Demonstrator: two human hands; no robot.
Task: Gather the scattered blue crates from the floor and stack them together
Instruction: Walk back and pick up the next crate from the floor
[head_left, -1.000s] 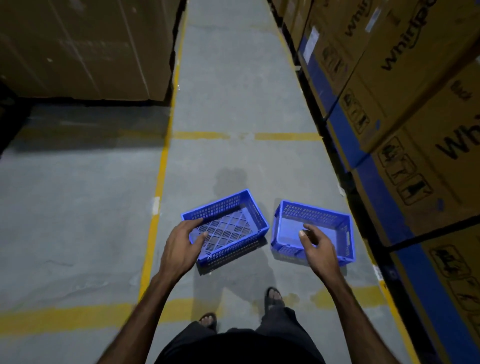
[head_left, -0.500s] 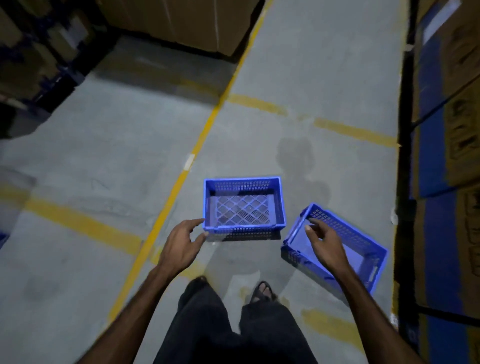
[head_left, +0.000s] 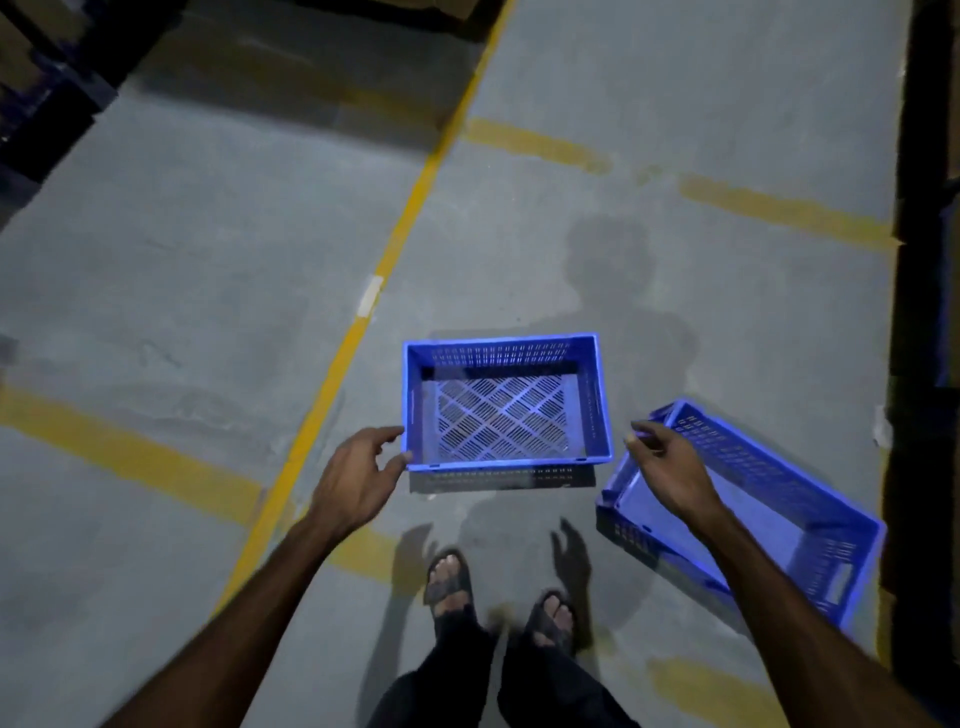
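1. Two blue crates on the concrete floor (head_left: 208, 260): the lattice-bottom crate (head_left: 501, 405) sits square ahead of the feet, the solid-bottom crate (head_left: 753, 509) lies skewed just to its right, near corners close but apart
2. Step in hand, as I read it: take the lattice-bottom crate by its short sides for the lift
3. Do it well: one hand per short side, under the rim, lift level, then turn it to match the skewed crate before lowering so the rims seat
4. Left hand (head_left: 358, 475): fingers spread and relaxed, fingertips at the crate's near-left corner, holding nothing; actual contact can't be told
5. Right hand (head_left: 670, 462): hovers over the solid-bottom crate's near end, fingers loosely extended toward the lattice-bottom crate's right wall, gripping nothing
6. Both forearms reach forward and down, roughly symmetric
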